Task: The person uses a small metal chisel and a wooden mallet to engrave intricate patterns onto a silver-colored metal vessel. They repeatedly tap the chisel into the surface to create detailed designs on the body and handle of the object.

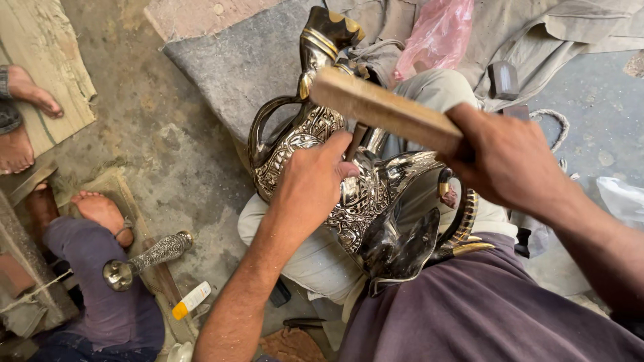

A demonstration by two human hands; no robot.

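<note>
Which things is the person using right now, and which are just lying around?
In use:
- ornate metal pot, lying across the lap
- small chisel, in the left hand
- wooden block, raised in the right hand

Lying about:
- engraved metal piece by another person's foot
- small white tube
- pink plastic bag
- grey cloth

Ornate jug (349,181) on lap, wooden block (386,107) above it, candlestick (144,258) far left.

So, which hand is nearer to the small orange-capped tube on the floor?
Left. The left hand rests on the ornate metal vessel, up and right of the tube; the right hand holds a wooden block farther right.
</note>
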